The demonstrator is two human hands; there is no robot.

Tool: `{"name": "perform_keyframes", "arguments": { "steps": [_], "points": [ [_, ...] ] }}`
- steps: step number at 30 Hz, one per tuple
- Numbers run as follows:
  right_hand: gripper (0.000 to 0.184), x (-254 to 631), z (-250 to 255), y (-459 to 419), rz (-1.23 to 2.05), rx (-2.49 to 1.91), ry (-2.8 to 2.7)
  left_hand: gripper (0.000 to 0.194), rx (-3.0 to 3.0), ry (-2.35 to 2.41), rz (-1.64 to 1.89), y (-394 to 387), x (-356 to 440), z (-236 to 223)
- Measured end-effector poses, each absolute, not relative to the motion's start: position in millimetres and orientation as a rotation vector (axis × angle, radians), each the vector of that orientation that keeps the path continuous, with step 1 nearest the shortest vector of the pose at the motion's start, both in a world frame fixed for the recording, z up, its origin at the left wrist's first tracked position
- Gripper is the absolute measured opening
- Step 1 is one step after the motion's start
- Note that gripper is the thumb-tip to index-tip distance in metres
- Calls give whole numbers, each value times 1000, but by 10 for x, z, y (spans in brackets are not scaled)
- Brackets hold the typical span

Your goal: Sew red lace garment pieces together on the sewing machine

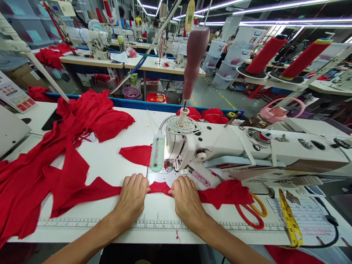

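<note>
A narrow strip of red fabric [159, 187] stretches between my two hands, just in front of the sewing machine [181, 146]. My left hand [134, 196] is closed on its left part, fingers curled down. On the other side, my right hand [187, 200] grips it the same way, and the cloth runs on rightward to a bunched end near the scissors [250, 214]. Leftward the cloth meets the large red heap [63, 154]. Another red piece [136, 154] lies behind the presser foot. My fingertips are hidden under the hands.
A ruler strip [158, 223] runs along the table's front edge. Pink thread snips [199, 176] lie beside the needle area. On the right are a yellow tape measure [290, 220] and a written sheet [310, 216]. An upright screwdriver [194, 62] stands on the machine head. Red thread cones [266, 55] stand behind.
</note>
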State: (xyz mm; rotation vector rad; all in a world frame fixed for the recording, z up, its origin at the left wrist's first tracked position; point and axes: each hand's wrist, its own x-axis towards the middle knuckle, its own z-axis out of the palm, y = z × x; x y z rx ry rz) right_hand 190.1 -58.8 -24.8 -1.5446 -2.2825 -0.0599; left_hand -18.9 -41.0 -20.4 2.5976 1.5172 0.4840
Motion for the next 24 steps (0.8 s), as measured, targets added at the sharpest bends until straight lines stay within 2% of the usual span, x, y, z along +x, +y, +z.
{"name": "perform_keyframes", "arguments": {
  "steps": [7, 10, 15, 20, 24],
  "points": [
    [25, 1932, -189, -554, -134, -1470, -2301, 18, 2619, 1520, 446, -388, -167, -165],
    [23, 1953, -192, -544, -91, -1432, -2330, 23, 2677, 1509, 434, -365, -152, -162],
    [25, 2001, -181, -453, 61, -1393, -2232, 26, 2773, 1476, 657, -264, -157, -117],
    [31, 2053, -171, -326, -114, -1416, -2285, 33, 2861, 1366, 518, -104, -176, -2],
    [35, 2071, -235, -293, -108, -1387, -2307, 39, 2894, 1320, 565, -45, -187, -40]
  ]
}}
